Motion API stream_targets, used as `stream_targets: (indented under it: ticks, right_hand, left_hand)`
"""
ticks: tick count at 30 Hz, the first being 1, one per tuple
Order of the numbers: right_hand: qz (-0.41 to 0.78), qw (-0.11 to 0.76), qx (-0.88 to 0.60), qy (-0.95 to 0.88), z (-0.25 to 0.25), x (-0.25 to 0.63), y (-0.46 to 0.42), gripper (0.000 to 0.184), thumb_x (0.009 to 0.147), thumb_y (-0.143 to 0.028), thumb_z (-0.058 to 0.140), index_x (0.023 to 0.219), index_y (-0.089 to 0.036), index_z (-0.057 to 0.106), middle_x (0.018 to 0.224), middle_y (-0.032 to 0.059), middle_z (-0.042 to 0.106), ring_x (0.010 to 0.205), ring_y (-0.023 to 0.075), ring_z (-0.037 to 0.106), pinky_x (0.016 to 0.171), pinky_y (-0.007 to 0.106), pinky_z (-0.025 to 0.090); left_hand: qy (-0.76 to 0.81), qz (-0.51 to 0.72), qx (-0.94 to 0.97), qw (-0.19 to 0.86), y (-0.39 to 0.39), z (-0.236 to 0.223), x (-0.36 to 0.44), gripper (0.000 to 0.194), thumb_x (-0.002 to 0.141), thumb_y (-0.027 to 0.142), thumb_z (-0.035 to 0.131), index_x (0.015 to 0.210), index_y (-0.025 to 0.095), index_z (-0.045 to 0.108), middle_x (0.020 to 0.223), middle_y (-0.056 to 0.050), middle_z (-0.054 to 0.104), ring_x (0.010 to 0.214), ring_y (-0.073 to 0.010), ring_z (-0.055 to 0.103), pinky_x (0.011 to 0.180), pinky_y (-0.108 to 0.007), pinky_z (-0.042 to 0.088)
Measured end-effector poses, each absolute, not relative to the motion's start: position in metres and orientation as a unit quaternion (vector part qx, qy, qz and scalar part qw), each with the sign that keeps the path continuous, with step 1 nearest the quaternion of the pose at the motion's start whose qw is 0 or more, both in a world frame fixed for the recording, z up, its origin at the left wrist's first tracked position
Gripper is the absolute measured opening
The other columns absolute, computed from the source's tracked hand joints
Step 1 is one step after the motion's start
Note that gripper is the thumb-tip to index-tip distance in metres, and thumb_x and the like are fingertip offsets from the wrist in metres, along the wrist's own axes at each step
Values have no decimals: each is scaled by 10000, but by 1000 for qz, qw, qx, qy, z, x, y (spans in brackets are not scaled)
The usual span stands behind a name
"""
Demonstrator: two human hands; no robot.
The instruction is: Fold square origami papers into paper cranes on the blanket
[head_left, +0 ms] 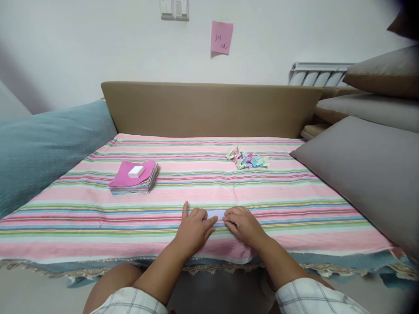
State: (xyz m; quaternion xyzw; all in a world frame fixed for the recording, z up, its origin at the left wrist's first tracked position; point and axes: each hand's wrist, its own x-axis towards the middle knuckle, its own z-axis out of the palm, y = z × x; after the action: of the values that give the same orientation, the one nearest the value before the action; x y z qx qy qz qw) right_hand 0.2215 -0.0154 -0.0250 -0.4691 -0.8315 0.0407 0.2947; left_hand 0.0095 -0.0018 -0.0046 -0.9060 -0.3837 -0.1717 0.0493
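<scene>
1. Left hand and right hand pressed flat, fingers spread, onto a lilac paper strip.
2. Strip lying on the striped bed cover, long axis left-right, seemingly folded.

Soft, even indoor light fills the scene, bright on the white wall and the striped cloth, with no glare and only faint shadows under the stack of coloured paper. The wide lens bows straight lines and darkens the corners, strongest at upper right. Focus is fairly sharp centrally, softer toward the edges.
</scene>
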Motion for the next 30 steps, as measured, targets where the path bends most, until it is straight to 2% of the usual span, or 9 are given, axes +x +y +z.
stream_targets:
  ticks: [10, 24, 30]
  right_hand:
    - [73, 313, -484, -814, -25, 221, -15, 82, 854, -225, 555, 876, -223, 634, 896, 31, 656, 855, 178, 568, 785, 326, 387]
    - [165, 338, -590, -714, -25, 203, -11, 57, 774, -199, 573, 788, -221, 624, 858, 20, 611, 877, 189, 538, 805, 332, 371]
    - [113, 327, -564, -749, -25, 208, -17, 128, 812, -197, 540, 832, -242, 659, 880, 24, 620, 877, 185, 535, 814, 349, 361]
  left_hand:
    - [-384, -197, -902, 19, 0, -8, 8, 290, 821, 315, 586, 1107, 359, 610, 885, -9, 541, 888, -176, 502, 1029, -608, 142]
    - [-380, -198, -903, 20, 0, -9, 8, 293, 834, 312, 561, 1119, 366, 599, 926, -14, 550, 915, -182, 506, 1031, -611, 121]
    - [-378, -186, -906, 30, -1, -7, 8, 290, 834, 311, 562, 1116, 364, 600, 943, -17, 555, 921, -185, 505, 1037, -620, 102]
